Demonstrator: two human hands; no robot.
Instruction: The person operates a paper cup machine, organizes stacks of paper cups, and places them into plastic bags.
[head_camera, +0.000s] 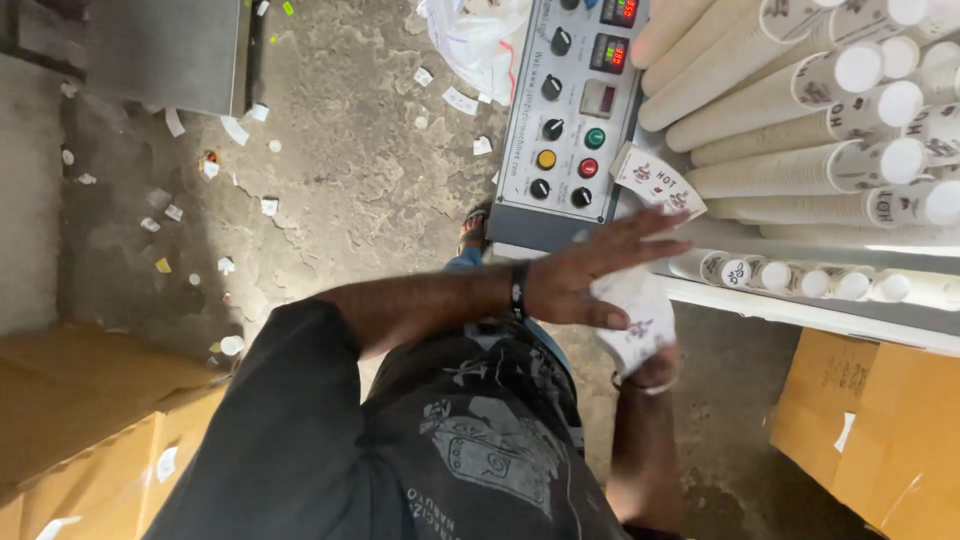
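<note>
The left hand (590, 280) lies flat with fingers spread open over a stack of white printed paper sheets (635, 315), which the right hand (650, 368) grips from beneath, just below the control panel (570, 110).

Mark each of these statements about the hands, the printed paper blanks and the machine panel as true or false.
1. The left hand lies flat on top of a stack of printed paper blanks. True.
2. The right hand is under the same stack. True.
3. The control panel has only black knobs. False: it also has a green, a yellow and a red button.
4. The long stacks of paper cups lie on the floor. False: they lie on the machine, beside the panel.
5. The left wrist is bare. False: it wears a dark wristband.
</note>
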